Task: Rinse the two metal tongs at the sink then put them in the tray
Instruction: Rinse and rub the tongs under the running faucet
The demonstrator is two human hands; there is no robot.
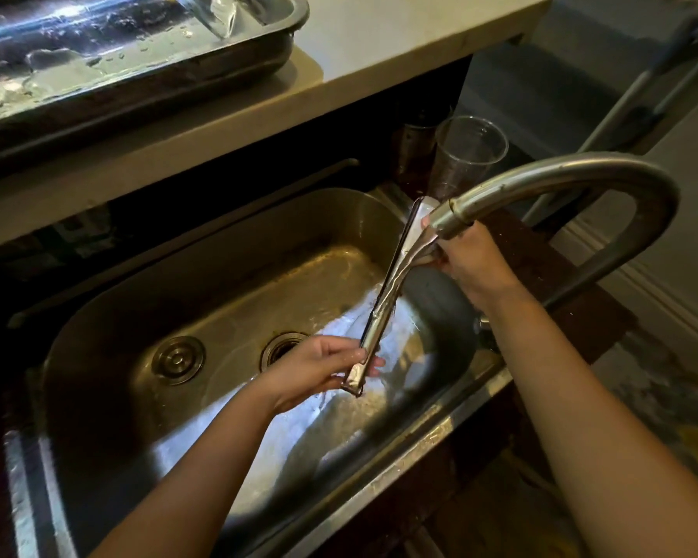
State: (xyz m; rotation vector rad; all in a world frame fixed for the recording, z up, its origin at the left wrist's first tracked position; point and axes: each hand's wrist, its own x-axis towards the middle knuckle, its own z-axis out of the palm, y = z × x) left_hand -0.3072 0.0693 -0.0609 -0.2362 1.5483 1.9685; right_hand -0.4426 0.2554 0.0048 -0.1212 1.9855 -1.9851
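Mid-rinse — metal tongs slanted over the sink beneath the faucet, left hand pinched on the lower end, right hand clamped on the upper; next, probably a lift to the tray on the counter.

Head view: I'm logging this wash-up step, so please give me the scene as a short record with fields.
tongs: held closed over the sink, under running water
left hand: grips the lower end
right hand: holds the upper end, by the faucet head
faucet: running
sink: wet, two drain fittings visible
tray: on the counter above, wet
plastic cup: behind the sink
second tongs: cannot tell
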